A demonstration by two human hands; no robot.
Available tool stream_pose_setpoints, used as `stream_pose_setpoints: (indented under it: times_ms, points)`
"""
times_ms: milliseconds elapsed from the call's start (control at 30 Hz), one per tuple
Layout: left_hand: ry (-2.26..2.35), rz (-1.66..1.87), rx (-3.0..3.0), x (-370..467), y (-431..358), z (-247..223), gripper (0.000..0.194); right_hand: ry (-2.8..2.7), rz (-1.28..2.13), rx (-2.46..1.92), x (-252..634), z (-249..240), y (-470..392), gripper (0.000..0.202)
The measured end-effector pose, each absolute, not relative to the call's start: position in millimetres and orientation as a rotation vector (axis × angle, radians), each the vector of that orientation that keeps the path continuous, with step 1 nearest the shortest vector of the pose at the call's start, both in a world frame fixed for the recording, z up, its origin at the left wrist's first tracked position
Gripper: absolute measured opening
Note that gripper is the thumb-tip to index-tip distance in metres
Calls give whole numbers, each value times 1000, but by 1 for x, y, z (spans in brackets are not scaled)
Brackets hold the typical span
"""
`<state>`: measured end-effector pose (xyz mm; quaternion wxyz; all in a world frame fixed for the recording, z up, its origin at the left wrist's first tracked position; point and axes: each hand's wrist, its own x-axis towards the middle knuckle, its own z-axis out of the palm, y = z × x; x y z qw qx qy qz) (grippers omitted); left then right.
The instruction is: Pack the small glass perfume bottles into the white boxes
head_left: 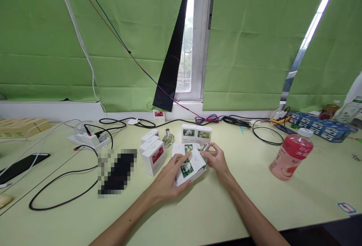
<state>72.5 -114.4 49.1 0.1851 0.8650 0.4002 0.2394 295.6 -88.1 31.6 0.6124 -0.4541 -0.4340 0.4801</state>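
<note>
My left hand (pixel 169 176) is wrapped round a white perfume box (pixel 187 168) with a white-flower picture, tilted above the table. At the box's far right end, the fingers of my right hand (pixel 219 161) pinch a small perfume bottle by its silver cap (pixel 206 147); most of the bottle is hidden by fingers and box. Just behind lies another white flower box (pixel 178 149), partly covered. A clear glass perfume bottle (pixel 168 139) with a silver cap stands beside several white boxes with red pictures (pixel 154 159). Two white flower boxes (pixel 196 133) stand upright farther back.
To the right leans a pink drink bottle (pixel 292 157) with a white cap. Blue boxes (pixel 321 127) line the back right. A power strip (pixel 89 136), black cables (pixel 65 203) and a phone (pixel 24 166) lie to the left, near a pixelated dark area. A small red-picture box (pixel 158 116) stands by the wall.
</note>
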Motion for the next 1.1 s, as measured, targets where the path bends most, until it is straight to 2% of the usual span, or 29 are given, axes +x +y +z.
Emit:
stream_pose_setpoints:
  times_ms: [233,567,733,967,1100]
  points:
    - [1131,608,2531,70,-116,47,89,-1100,1112,-989,288,27,-91,50]
    - [1113,614,2561,73,-116,48,92,-1218,1083,-890,283,25,-93,45]
    - [1130,593,2508,74,-117,50,88,-1240,1072,-891,284,23,-92,44]
    - [1085,870,2393,73,-112,42,69,-1190,1012,-984,284,22,-91,40]
    - [1129,864,2368,73,-111,38,65,-1144,993,-1026,285,23,-92,39]
